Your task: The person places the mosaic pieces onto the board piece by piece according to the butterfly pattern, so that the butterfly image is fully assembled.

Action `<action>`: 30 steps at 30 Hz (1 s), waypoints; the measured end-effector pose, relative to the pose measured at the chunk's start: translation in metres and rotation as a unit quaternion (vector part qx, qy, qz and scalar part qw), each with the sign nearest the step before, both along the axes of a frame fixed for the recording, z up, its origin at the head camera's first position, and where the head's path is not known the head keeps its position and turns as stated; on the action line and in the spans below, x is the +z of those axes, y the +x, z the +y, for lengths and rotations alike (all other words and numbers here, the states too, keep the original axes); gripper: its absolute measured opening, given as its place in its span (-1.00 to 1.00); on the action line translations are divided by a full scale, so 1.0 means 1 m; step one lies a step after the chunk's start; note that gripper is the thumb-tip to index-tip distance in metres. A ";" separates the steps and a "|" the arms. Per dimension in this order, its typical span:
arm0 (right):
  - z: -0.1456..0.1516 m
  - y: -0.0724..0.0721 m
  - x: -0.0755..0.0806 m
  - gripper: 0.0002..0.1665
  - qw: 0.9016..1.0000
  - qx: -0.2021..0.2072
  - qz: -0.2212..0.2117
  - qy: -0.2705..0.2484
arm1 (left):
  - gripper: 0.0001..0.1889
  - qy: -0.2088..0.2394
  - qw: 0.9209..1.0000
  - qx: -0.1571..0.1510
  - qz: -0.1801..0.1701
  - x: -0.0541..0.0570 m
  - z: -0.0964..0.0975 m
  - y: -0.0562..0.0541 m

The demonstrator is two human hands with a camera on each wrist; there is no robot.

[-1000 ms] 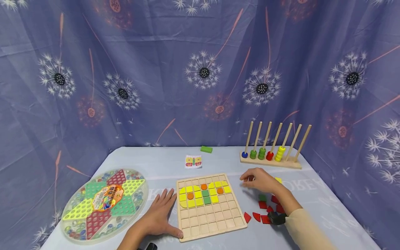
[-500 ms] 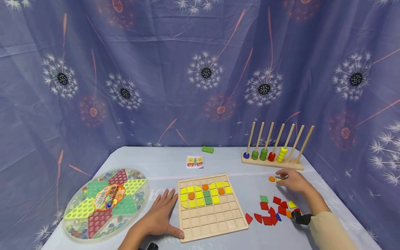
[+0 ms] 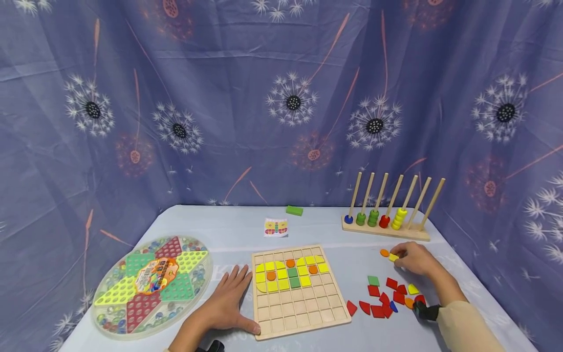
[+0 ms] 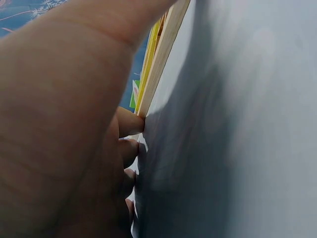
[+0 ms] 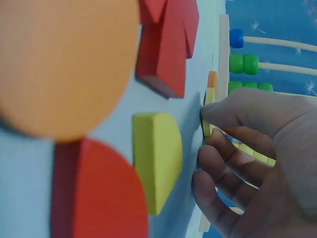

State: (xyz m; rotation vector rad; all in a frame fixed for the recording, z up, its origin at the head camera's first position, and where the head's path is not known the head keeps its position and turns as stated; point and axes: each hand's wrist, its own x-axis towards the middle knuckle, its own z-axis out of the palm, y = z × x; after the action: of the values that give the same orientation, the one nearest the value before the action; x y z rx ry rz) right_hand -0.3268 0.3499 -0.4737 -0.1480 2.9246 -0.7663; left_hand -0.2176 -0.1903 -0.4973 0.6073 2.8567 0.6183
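The right hand (image 3: 415, 258) pinches a yellow tile (image 3: 393, 257) just beside an orange disc (image 3: 384, 253), near the peg abacus (image 3: 384, 229). The left hand (image 3: 226, 305) lies spread on the counter (image 3: 228, 222), its thumb touching the near-left corner of the partly filled wooden grid board (image 3: 303, 313).

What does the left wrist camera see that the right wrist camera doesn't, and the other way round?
Only the left wrist view shows the left hand, with the side edge of the wooden grid board by its fingertips. Only the right wrist view shows the right hand, pinching a yellow piece, plus loose red pieces and the bead-and-peg counting stand. Both show the dandelion-print curtain and pale tablecloth.
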 end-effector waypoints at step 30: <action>-0.114 0.022 0.016 -0.69 0.974 0.214 0.070 -0.027 | 0.44 0.000 1.000 0.002 -0.007 0.001 0.002 0.000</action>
State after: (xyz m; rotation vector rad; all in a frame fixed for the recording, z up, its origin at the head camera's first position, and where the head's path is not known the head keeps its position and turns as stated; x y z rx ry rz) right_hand -0.3052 0.2355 -0.4574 -0.8370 2.8348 -0.7859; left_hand -0.2179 -0.1884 -0.4962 0.5949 2.8460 0.6198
